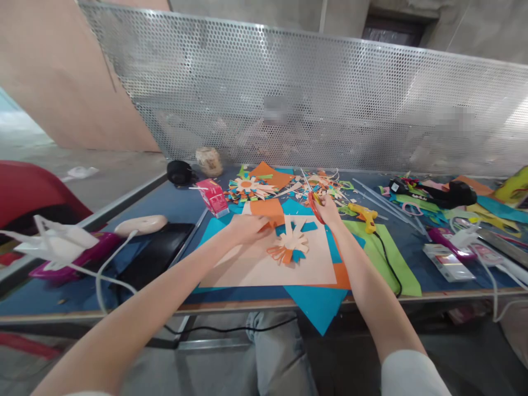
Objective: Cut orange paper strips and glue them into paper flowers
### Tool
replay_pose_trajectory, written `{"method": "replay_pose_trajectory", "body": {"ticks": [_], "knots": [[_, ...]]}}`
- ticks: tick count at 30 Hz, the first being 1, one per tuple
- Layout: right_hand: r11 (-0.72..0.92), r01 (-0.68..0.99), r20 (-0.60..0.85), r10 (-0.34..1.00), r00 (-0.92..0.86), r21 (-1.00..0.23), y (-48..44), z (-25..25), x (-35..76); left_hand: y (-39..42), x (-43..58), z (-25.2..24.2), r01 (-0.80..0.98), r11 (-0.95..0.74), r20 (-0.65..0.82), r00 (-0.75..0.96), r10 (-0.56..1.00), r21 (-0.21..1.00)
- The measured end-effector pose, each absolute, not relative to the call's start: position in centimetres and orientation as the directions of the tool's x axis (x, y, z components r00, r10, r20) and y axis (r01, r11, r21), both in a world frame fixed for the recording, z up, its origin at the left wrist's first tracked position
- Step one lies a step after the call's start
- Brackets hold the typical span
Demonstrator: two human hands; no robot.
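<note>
My right hand [329,210] is closed around orange-handled scissors [315,204] above the paper pile. My left hand [247,227] is closed, pinching the edge of an orange paper piece [268,209]. Between the hands, cut flower shapes [290,245] in cream and orange lie on a peach sheet [264,267]. Blue sheets [317,305] stick out under it over the table's front edge.
A finished paper flower [248,187] and scraps lie further back. A yellow glue gun [365,216] rests on green paper [391,258] to the right. A pink carton [213,197], black laptop [152,256] and white cable [103,280] sit left. A perforated metal screen [289,93] closes the back.
</note>
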State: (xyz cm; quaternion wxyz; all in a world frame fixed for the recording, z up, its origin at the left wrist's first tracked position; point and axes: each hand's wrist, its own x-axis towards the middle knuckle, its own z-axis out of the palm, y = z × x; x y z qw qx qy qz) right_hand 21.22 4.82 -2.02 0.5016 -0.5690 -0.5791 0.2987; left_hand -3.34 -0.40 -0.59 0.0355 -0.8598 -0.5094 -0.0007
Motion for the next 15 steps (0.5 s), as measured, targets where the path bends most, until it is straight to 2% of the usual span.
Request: {"method": "replay_pose_trajectory", "body": {"ticks": [3,5,9,12,15], "knots": [[0.149,0.359,0.220,0.961,0.167,-0.921,4.7,-1.9,21.1,-0.4,-3.7,0.5,0.895,-0.445,0.086,0.444,0.892,-0.001],[0.145,0.349,0.215,0.962,0.168,-0.926,4.8,-1.9,21.0,-0.1,-4.4,1.6,0.890,-0.428,0.242,0.385,0.891,0.157],[0.177,0.303,0.230,0.962,0.147,-0.936,4.9,-1.8,20.5,0.6,-6.0,4.5,0.860,-0.381,0.478,0.191,0.857,0.339],[0.235,0.180,0.261,0.956,0.137,-0.955,4.7,-1.6,19.9,1.1,-6.4,6.1,0.635,-0.439,0.546,0.032,0.837,0.636],[0.312,0.020,0.312,0.944,0.111,-0.950,4.2,-1.2,19.5,1.5,-6.1,6.4,0.346,-0.406,0.437,-0.013,0.899,0.846]]}}
